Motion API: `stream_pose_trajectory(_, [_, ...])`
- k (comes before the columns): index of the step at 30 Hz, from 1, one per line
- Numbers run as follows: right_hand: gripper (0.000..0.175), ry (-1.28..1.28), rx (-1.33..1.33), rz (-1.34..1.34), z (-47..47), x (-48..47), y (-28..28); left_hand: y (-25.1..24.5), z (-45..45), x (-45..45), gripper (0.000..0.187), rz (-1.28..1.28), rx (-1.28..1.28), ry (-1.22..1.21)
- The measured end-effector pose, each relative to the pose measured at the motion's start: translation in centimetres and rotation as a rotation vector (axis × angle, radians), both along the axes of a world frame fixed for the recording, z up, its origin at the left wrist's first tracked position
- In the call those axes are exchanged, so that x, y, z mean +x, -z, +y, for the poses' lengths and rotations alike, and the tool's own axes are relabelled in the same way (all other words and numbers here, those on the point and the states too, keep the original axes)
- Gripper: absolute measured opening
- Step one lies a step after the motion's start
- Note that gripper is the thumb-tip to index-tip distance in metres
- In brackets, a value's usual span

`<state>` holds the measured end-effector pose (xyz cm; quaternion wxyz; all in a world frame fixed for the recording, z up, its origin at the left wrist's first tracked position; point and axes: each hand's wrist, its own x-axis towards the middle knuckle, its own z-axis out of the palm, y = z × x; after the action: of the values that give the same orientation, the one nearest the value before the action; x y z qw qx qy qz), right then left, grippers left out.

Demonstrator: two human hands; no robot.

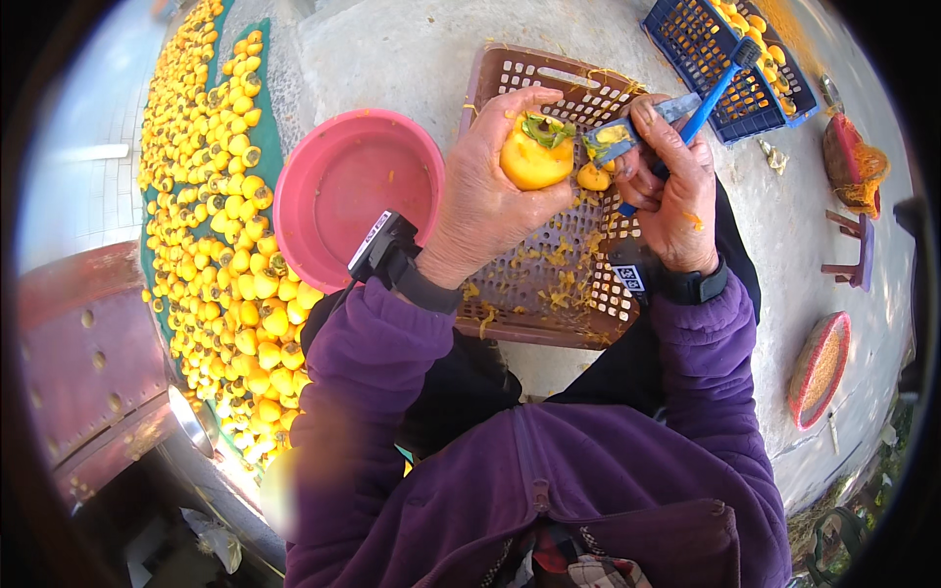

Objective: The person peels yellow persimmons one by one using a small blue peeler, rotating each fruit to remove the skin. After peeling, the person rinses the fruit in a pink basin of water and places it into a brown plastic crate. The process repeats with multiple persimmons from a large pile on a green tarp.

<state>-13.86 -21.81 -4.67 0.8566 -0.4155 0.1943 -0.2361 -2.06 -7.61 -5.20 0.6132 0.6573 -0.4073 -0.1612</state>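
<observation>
Between the thumb and fingers of my left hand (496, 184) is a yellow-orange persimmon (538, 163), its green calyx facing up. My right hand (673, 176) grips a flat grey-blue blade tool (612, 141) with yellow pulp on it, close to the fruit, together with a blue-handled brush (707, 106) whose dark bristles point away from me. Both hands are above a brown plastic crate (544, 335) strewn with orange peel shavings. A small orange fruit piece (594, 177) shows just below the blade; what supports it cannot be told.
A pink basin (360, 195) stands left of the crate. Many persimmons (242, 294) cover a green sheet at the left. At the upper right is a blue crate (724, 121) of fruit. A small stool (853, 251) and a red-rimmed basket (820, 371) stand at the right.
</observation>
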Motion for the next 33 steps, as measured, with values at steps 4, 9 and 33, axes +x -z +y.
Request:
stream_pose_trajectory(4, [0.016,-0.061,-0.07,0.02,0.9,0.6,0.3,0.3,0.0,-0.3,0.06,0.116,-0.018,0.048])
stream_pose_trajectory(9, [0.013,0.216,-0.079,0.059,-1.5,0.9,0.9,0.1,0.4,0.0,0.059,0.009,-0.032,0.019])
stream_pose_trajectory(33, [0.021,0.163,-0.005,-0.026,-1.5,0.8,1.3,0.5,0.2,0.1,0.069,0.603,-0.163,0.068])
